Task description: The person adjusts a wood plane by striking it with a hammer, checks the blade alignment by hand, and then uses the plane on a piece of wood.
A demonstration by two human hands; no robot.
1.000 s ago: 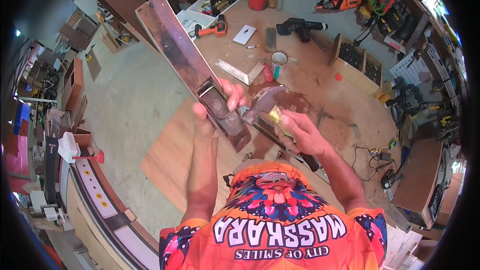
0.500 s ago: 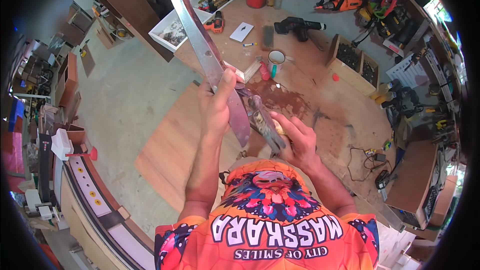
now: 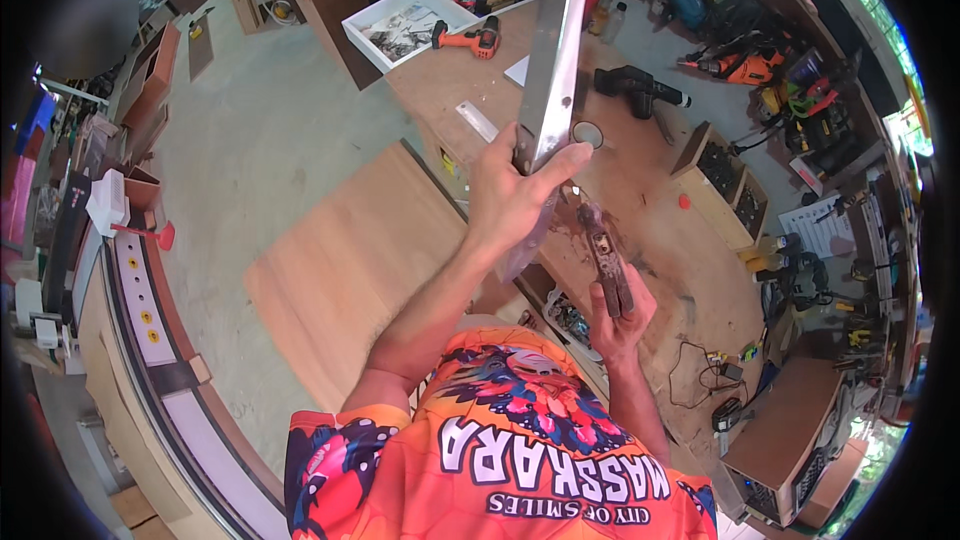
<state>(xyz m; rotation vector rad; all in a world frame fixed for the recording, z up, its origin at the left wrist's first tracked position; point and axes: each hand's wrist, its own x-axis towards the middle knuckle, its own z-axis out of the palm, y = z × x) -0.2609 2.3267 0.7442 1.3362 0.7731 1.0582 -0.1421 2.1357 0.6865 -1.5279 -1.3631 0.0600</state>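
My left hand [image 3: 515, 185] is closed around a long metal bar [image 3: 556, 70]. Shiny along its upper length, the bar has small holes and a tapering lower end. It is held nearly upright over the table edge, leaning a little right at the top. In my right hand [image 3: 628, 318], lower and further right, is a rusty, dark plier-like tool [image 3: 606, 258] with two handles close together. Its head points up and away from me, apart from the bar. The fingers of that hand wrap the handles, partly hidden behind them.
The brown worktable [image 3: 730, 290] carries an orange drill [image 3: 472, 38], a black power tool [image 3: 640, 90], a divided wooden box [image 3: 715, 180] and a cable [image 3: 690, 375]. A white tray [image 3: 375, 55] stands at its far left. A wooden sheet [image 3: 345, 270] lies left, below the table edge.
My left hand has moved right and turned the bar from leaning left to nearly upright. My right hand has swung the tool upright and away from the bar. The view has shifted.
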